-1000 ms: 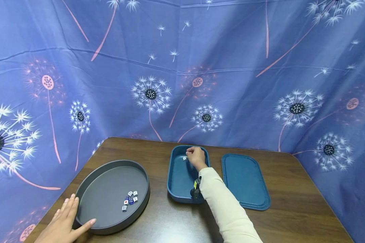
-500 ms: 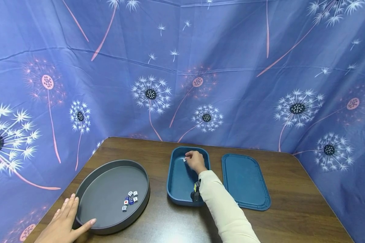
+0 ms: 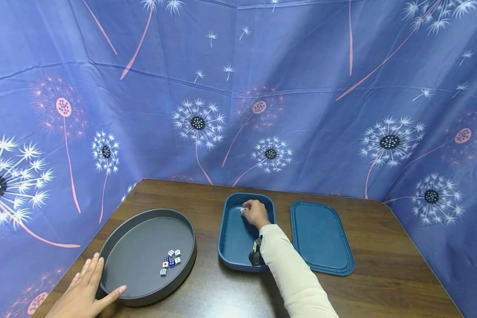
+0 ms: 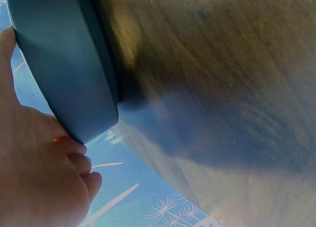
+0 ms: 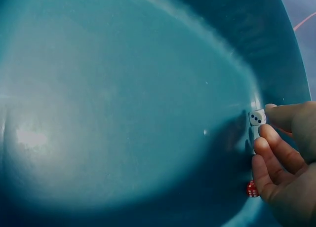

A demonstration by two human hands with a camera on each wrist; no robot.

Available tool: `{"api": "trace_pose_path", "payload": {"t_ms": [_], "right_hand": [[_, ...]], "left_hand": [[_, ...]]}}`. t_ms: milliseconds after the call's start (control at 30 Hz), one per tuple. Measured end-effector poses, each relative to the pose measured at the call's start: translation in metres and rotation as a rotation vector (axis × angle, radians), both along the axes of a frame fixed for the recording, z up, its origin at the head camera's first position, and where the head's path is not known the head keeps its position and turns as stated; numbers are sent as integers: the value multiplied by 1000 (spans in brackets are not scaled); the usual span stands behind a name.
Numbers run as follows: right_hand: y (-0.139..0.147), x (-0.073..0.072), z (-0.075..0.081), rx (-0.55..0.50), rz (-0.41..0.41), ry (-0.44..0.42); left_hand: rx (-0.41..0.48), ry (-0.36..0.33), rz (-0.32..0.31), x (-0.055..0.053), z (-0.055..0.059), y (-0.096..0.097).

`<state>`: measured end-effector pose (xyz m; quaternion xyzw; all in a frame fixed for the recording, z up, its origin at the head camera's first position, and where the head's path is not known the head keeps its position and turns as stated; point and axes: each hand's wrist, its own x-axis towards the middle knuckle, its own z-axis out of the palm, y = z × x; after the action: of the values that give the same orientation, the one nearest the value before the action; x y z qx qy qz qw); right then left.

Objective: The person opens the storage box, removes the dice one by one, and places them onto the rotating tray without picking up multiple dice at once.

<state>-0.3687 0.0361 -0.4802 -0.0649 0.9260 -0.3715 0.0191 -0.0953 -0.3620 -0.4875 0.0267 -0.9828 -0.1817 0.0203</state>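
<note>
My right hand (image 3: pixel 256 213) reaches into the blue box (image 3: pixel 221 240). At its fingertips, in the right wrist view, is a white die (image 5: pixel 257 118) with dark dots, pinched between thumb and finger. Part of another pale die (image 5: pixel 255 132) shows just below it. Close by the lower fingers lies a red die (image 5: pixel 252 188) with white dots. My left hand (image 3: pixel 81 289) has its fingers spread along the outside of the round grey tray (image 3: pixel 192 247), thumb over the rim. Several white and blue dice (image 3: pixel 172 263) sit together in the right part of that tray.
To the right of the box, a flat blue lid (image 3: pixel 322 238) lies on the brown wooden table (image 3: pixel 389 265). A blue curtain (image 3: pixel 322 132) with a dandelion pattern hangs behind the table and along both sides.
My right hand has lowered to the white die and closed its fingertips on it. The blue box has slid slightly towards me. My left hand stays where it was.
</note>
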Motion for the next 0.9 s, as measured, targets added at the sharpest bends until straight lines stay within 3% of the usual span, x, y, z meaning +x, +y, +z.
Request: {"api": "trace_pose_path", "payload": {"t_ms": [533, 667, 900], "right_hand": [[4, 5, -4, 109, -2, 86], [3, 3, 4, 88, 16, 125], [-10, 5, 38, 66, 124, 143]], "left_hand": [[3, 5, -4, 0, 2, 5], [6, 1, -9, 0, 2, 3], [5, 11, -16, 0, -2, -1]]}}
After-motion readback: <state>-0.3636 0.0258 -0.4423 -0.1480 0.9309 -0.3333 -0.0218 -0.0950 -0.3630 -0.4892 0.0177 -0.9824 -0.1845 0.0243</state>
